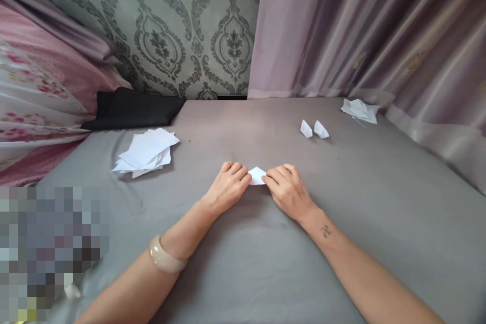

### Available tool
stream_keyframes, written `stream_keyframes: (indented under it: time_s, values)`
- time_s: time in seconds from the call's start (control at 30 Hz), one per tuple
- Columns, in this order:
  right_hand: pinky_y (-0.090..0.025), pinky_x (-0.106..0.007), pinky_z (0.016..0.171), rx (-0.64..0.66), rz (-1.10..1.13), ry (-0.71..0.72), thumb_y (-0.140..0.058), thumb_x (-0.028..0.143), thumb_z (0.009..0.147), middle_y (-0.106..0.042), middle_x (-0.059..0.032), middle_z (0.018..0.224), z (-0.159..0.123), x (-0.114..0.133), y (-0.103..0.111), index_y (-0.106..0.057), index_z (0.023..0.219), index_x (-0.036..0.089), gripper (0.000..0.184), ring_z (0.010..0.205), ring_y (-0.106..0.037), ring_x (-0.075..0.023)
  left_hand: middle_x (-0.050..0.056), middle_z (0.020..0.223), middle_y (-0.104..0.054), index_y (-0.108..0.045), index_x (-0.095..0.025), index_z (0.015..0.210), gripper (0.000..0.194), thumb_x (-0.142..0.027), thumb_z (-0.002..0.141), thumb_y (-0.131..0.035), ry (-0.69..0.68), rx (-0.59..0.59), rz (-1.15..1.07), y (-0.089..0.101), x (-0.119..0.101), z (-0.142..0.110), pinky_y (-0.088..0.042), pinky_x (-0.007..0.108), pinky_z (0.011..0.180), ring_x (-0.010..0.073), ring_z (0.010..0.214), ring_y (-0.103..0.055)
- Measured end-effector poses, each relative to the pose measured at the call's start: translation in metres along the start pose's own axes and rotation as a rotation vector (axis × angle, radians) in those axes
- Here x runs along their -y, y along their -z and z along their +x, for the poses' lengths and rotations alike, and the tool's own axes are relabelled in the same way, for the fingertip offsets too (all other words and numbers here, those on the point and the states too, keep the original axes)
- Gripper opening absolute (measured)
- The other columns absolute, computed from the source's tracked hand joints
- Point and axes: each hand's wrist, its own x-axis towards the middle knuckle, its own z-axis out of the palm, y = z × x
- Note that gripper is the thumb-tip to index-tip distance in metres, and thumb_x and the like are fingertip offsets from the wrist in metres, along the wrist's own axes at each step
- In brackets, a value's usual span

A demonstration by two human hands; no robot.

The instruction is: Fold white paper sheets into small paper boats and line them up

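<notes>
A small folded piece of white paper (257, 175) lies on the grey bed sheet (341, 212) in the middle of the view. My left hand (227, 188) pinches its left side with curled fingers. My right hand (286, 190) presses its right side, fingers also curled down on it. A pale bangle (164, 258) sits on my left forearm.
A loose stack of white paper sheets (146, 153) lies to the left. Two small folded paper shapes (314, 129) stand farther back right, with crumpled paper (360, 110) beyond them by the curtain. A black cushion (132, 108) rests against the patterned wall.
</notes>
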Motion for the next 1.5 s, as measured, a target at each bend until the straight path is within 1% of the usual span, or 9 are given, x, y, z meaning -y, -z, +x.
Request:
stream_keyframes:
  time_s: [0.13, 0.27, 0.4, 0.5, 0.6, 0.73, 0.9, 1.17, 1.5]
  values:
    - [-0.035, -0.035, 0.083, 0.126, 0.065, -0.045, -0.041, 0.009, 0.090, -0.063, -0.0073, 0.088, -0.004, 0.005, 0.000, -0.065, 0.092, 0.017, 0.025, 0.085, -0.051, -0.0203, 0.008, 0.086, -0.060, -0.059, -0.016, 0.082, 0.024, -0.014, 0.093, -0.037, 0.008, 0.085, -0.006, 0.001, -0.004, -0.004, -0.032, 0.037, 0.080, 0.0217, 0.082, -0.048]
    - [-0.037, -0.034, 0.079, 0.141, 0.200, -0.164, -0.046, 0.016, 0.092, -0.064, -0.0054, 0.091, -0.007, 0.003, 0.001, -0.066, 0.094, 0.019, 0.021, 0.085, -0.054, -0.0190, 0.007, 0.088, -0.064, -0.062, -0.016, 0.087, 0.026, -0.014, 0.093, -0.037, 0.081, 0.082, -0.090, 0.001, -0.005, -0.010, -0.032, 0.038, 0.081, 0.0210, 0.083, -0.051]
    - [-0.041, -0.030, 0.076, 0.147, 0.420, -0.378, -0.053, 0.027, 0.090, -0.063, -0.0026, 0.094, -0.006, -0.004, -0.001, -0.069, 0.087, 0.023, 0.016, 0.087, -0.057, -0.0173, 0.005, 0.092, -0.066, -0.065, -0.019, 0.087, 0.023, -0.025, 0.093, -0.044, 0.271, 0.061, -0.283, -0.002, -0.001, -0.012, -0.031, 0.037, 0.080, 0.0195, 0.085, -0.054]
    - [-0.042, -0.028, 0.071, 0.175, 0.586, -0.546, -0.056, 0.034, 0.087, -0.063, -0.0004, 0.095, -0.005, -0.011, -0.002, -0.069, 0.079, 0.025, 0.018, 0.081, -0.058, -0.0148, 0.004, 0.094, -0.067, -0.068, -0.022, 0.085, 0.017, -0.031, 0.089, -0.054, 0.462, 0.112, -0.435, -0.003, 0.003, -0.009, -0.032, 0.038, 0.080, 0.0210, 0.089, -0.054]
    - [-0.042, -0.028, 0.067, 0.193, 0.692, -0.638, -0.058, 0.037, 0.084, -0.063, 0.0006, 0.095, -0.004, -0.017, -0.003, -0.070, 0.075, 0.025, 0.020, 0.070, -0.057, -0.0116, 0.004, 0.094, -0.066, -0.070, -0.022, 0.085, 0.016, -0.034, 0.085, -0.058, 0.608, 0.173, -0.561, -0.001, 0.007, -0.006, -0.033, 0.039, 0.082, 0.0232, 0.094, -0.054]
    - [-0.041, -0.028, 0.067, 0.196, 0.749, -0.671, -0.058, 0.038, 0.083, -0.061, -0.0006, 0.096, -0.004, -0.022, -0.006, -0.070, 0.072, 0.023, 0.022, 0.069, -0.055, -0.0114, 0.004, 0.093, -0.066, -0.071, -0.022, 0.084, 0.021, -0.036, 0.086, -0.055, 0.680, 0.210, -0.652, 0.004, 0.010, -0.003, -0.037, 0.038, 0.082, 0.0227, 0.092, -0.056]
    - [-0.042, -0.030, 0.071, 0.195, 0.737, -0.689, -0.058, 0.038, 0.082, -0.060, -0.0022, 0.099, -0.003, -0.023, -0.008, -0.068, 0.067, 0.021, 0.024, 0.072, -0.055, -0.0123, 0.006, 0.093, -0.064, -0.071, -0.020, 0.082, 0.022, -0.036, 0.085, -0.055, 0.718, 0.216, -0.651, 0.004, 0.010, -0.001, -0.039, 0.040, 0.083, 0.0237, 0.092, -0.056]
    - [-0.043, -0.029, 0.071, 0.195, 0.700, -0.670, -0.057, 0.035, 0.083, -0.058, -0.0031, 0.102, -0.002, -0.020, -0.007, -0.067, 0.068, 0.020, 0.024, 0.072, -0.056, -0.0118, 0.008, 0.098, -0.063, -0.070, -0.019, 0.080, 0.022, -0.037, 0.083, -0.057, 0.723, 0.214, -0.633, -0.001, 0.011, -0.002, -0.038, 0.044, 0.087, 0.0257, 0.098, -0.053]
    - [-0.042, -0.029, 0.069, 0.201, 0.685, -0.639, -0.057, 0.033, 0.083, -0.057, -0.0024, 0.100, -0.002, -0.020, -0.007, -0.065, 0.066, 0.019, 0.023, 0.070, -0.054, -0.0111, 0.007, 0.095, -0.063, -0.067, -0.019, 0.073, 0.020, -0.034, 0.082, -0.058, 0.725, 0.220, -0.621, -0.001, 0.010, 0.000, -0.037, 0.044, 0.087, 0.0257, 0.097, -0.053]
